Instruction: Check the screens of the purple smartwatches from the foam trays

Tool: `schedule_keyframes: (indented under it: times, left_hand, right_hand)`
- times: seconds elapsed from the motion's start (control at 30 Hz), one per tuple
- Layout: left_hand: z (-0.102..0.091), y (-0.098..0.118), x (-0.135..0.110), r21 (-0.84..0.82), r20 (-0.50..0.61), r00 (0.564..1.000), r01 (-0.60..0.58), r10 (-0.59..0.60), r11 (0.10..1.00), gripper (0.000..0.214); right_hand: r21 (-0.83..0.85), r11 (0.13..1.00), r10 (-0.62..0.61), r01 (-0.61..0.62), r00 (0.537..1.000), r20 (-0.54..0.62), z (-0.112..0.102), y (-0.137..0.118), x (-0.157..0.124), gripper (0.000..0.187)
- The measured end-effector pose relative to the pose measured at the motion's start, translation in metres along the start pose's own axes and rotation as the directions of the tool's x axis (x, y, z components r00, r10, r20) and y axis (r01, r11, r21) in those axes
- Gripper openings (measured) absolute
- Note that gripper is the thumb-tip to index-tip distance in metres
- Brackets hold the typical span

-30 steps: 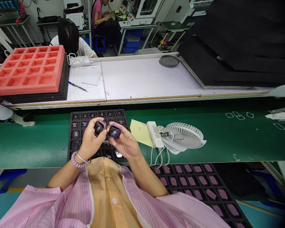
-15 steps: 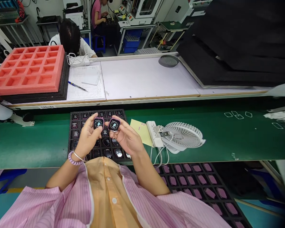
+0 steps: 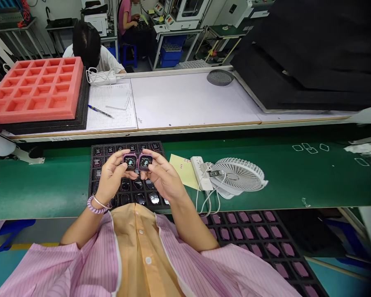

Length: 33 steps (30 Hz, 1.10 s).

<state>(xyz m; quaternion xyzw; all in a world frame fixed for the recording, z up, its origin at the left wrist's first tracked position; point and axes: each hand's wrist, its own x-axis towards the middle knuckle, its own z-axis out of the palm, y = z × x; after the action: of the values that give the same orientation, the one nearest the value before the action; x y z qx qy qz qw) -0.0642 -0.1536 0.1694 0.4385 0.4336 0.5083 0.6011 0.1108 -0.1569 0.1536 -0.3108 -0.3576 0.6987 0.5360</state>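
Note:
Two smartwatch bodies without straps, purple-edged with lit dark screens, are held side by side. My left hand (image 3: 113,173) grips the left smartwatch (image 3: 130,161) by its edges, its thumb at the screen's lower corner. In my right hand (image 3: 165,175) is the right smartwatch (image 3: 145,162), pinched between thumb and fingers. The facing sides of the watches are close together; I cannot tell if they touch. Beneath both hands lies a black foam tray (image 3: 94,181) with several dark watch bodies in its pockets, partly hidden by my hands.
Right of the tray are a yellow note (image 3: 182,169), a white power strip (image 3: 200,173) and a white fan (image 3: 238,175) with cables. A red foam tray (image 3: 34,90) stands on the shelf. Another black tray (image 3: 259,243) with purple pieces sits low right. A person (image 3: 89,47) sits opposite.
My right hand has turned its smartwatch upright, level with the left one. Both watches have come closer together, and my left thumb has shifted slightly on the screen.

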Motion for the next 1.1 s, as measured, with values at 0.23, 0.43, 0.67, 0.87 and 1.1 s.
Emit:
schedule_keyframes:
  times: [0.23, 0.43, 0.67, 0.87, 1.1]
  left_hand:
    - [0.0022, 0.0025, 0.0003, 0.013, -0.011, 0.999, 0.032, -0.032, 0.999, 0.043]
    - [0.0036, 0.0037, -0.0008, 0.053, 0.007, 1.000, 0.029, -0.030, 0.998, 0.041]
    - [0.0029, 0.0015, -0.0008, 0.067, 0.017, 1.000, 0.008, -0.010, 0.998, 0.041]
    - [0.0048, 0.0025, -0.0012, 0.082, 0.010, 1.000, 0.016, -0.017, 0.997, 0.040]
    - [0.0030, 0.0027, -0.0011, 0.014, 0.027, 0.999, 0.035, -0.035, 0.999, 0.039]
  right_hand:
    - [-0.032, 0.999, -0.006, 0.005, 1.000, -0.015, 0.0010, 0.0043, -0.0008, 0.044]
    - [-0.074, 0.997, -0.022, 0.018, 0.998, -0.051, 0.0011, 0.0051, -0.0009, 0.040]
    - [-0.077, 0.997, -0.036, 0.033, 0.999, -0.038, 0.0002, 0.0059, -0.0029, 0.042]
    - [-0.083, 0.996, -0.037, 0.033, 0.998, -0.046, 0.0014, 0.0047, -0.0037, 0.040]
    - [-0.136, 0.990, -0.037, 0.031, 0.999, -0.040, 0.0018, 0.0040, -0.0049, 0.043]
